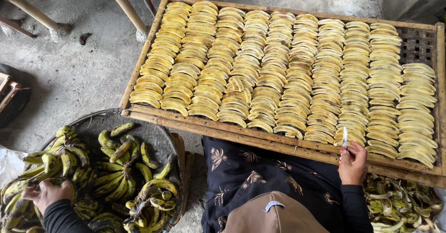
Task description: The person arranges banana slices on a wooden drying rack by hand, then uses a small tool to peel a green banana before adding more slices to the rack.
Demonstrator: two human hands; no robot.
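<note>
Unpeeled bananas (111, 168): head view; green-and-yellow bunches with dark blotches, heaped in a round woven basket (153, 133) at lower left on the grey concrete floor (69, 70).
Left hand (46, 193): head view; it rests on a bunch at the basket's near left edge, fingers curled down over the fruit and touching it. Whether they truly grip a bunch cannot be told. A black sleeve runs back from the wrist.
Right hand (353, 163): head view; raised just in front of the tray's near rail at lower right, fingers pressed together around the handle of a small knife.
Knife (344, 137): head view; short pale blade pointing upward, away from the person, over the tray's near edge.
Drying tray (278, 142): head view; a wide bamboo-framed rack lying across the person's lap area and beyond, tilted slightly in the frame.
Peeled bananas (278, 70): head view; pale yellow, laid in tight overlapping columns that cover nearly the whole tray; a patch of bare lattice shows at the far right corner.
Peels (399, 205): head view; a heap of greenish-yellow skins at lower right, just beside the right hand and below the tray.
Clothing (260, 172): head view; dark fabric with light brown floral motifs, between the basket and the peels.
</note>
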